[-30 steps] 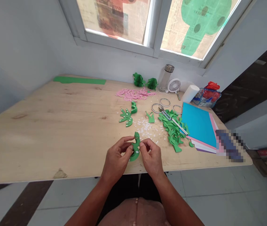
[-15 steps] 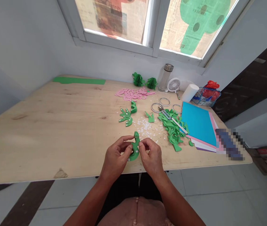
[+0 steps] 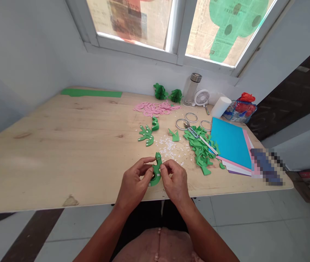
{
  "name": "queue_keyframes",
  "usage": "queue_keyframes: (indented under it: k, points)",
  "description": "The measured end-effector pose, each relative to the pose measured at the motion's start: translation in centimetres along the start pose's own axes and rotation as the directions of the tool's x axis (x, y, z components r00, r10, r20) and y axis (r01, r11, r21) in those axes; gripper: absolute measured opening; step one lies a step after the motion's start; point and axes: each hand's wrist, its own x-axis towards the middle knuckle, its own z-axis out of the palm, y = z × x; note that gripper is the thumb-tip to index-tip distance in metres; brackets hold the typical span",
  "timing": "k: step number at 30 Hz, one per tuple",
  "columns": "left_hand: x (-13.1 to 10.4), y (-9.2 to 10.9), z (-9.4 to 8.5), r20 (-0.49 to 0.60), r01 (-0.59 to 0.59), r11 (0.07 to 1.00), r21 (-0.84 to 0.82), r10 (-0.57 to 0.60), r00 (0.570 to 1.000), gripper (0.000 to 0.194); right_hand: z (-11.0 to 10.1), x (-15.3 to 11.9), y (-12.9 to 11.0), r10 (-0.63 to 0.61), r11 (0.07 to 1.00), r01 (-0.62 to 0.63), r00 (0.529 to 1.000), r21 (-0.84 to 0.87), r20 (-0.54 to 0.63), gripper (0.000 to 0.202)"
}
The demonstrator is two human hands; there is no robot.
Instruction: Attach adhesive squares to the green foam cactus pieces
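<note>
A curved green paper cutout [image 3: 157,178] with small white strips on it is pinched between my two hands, just above the table's near edge. My left hand [image 3: 136,179] grips its left side between thumb and fingers. On the other side, my right hand [image 3: 175,178] has thumb and forefinger closed on the paper's right edge. Beyond them lie similar green cutouts [image 3: 145,136] with white tabs, and another folded green piece [image 3: 155,124]. Tiny white paper bits [image 3: 170,147] are scattered close to my right hand.
Green scraps [image 3: 202,153] are heaped to the right, with scissors [image 3: 191,130] and a white-handled tool [image 3: 209,145] on top. Tape rolls [image 3: 191,117], blue paper sheets [image 3: 230,143], pink scraps [image 3: 156,108], a glass bottle [image 3: 191,91] and a small fan [image 3: 201,98] stand or lie farther back.
Both hands stay in nearly the same place, still pinching the green cutout. Only a very slight shift of the fingers and paper shows.
</note>
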Motion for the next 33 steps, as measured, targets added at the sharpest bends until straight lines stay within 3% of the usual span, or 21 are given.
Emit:
queue_keyframes:
  k: [15,33]
  points:
    - [-0.2,0.2,-0.1,-0.003,0.01,0.999,0.031,-0.01,1.0,0.029,-0.2,-0.2,-0.2,-0.019,0.999,0.018,1.0,-0.026,-0.011,0.02]
    - [-0.3,1.1,-0.2,0.001,0.077,0.988,-0.135,-0.078,0.997,0.029,-0.2,-0.1,-0.6,0.022,1.0,-0.021,0.999,0.009,-0.026,0.014]
